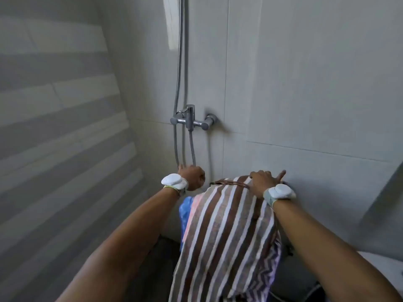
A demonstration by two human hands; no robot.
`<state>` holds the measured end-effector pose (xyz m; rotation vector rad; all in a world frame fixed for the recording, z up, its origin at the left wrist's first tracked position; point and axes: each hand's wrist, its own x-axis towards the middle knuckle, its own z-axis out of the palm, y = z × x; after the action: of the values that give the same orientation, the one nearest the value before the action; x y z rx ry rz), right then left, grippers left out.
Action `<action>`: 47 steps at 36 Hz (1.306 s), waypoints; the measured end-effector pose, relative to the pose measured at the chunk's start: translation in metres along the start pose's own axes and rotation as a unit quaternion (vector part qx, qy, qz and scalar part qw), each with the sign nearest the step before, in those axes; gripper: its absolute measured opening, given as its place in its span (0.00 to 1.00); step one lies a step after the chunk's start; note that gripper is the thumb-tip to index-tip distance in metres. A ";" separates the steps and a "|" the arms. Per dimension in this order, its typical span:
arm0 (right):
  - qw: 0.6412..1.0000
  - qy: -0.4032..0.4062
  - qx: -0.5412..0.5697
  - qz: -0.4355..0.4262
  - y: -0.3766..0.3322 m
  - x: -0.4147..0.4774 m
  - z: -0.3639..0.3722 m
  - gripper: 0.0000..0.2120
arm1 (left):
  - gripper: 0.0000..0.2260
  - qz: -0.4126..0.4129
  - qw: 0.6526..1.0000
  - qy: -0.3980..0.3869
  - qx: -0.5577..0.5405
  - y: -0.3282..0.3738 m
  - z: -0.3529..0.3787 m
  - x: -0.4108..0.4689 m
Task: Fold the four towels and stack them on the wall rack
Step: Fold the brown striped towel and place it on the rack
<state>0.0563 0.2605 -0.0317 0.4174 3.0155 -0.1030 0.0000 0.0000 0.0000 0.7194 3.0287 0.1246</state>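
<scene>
A brown-and-white striped towel point(226, 234) hangs down over a wall rack that it hides almost fully. A blue and pink towel point(187, 209) peeks out from under its left edge. My right hand point(265, 182) lies on the striped towel's top edge near the wall, index finger stretched toward the tiles. My left hand point(192, 176) is curled into a fist just left of the towel's top; I cannot tell whether it pinches any cloth. Both wrists carry white bands.
A chrome shower mixer point(192, 120) with hoses point(193, 149) is fixed to the grey tiled wall right above my left hand. A grey tiled side wall stands on the left. A slanted grey ledge point(383, 192) is at the right edge.
</scene>
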 end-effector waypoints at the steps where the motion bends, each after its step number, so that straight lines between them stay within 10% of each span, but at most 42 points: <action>1: 1.000 -0.010 -0.011 0.001 0.004 0.002 0.002 0.20 | 0.10 0.001 1.000 -0.008 -0.001 0.004 0.007 0.006; 25: 0.995 0.060 -0.005 -0.078 0.043 0.053 0.049 0.21 | 0.18 0.063 0.995 -0.068 -0.024 0.063 0.088 0.082; 47: 0.910 0.309 0.124 -0.245 -0.031 -0.001 -0.116 0.06 | 0.07 -0.007 0.978 0.168 -0.126 0.039 -0.028 0.055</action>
<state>0.0390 0.2396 0.0851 -0.3939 3.6732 -0.4786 -0.0331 0.0570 0.0309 0.7186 3.2363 0.6843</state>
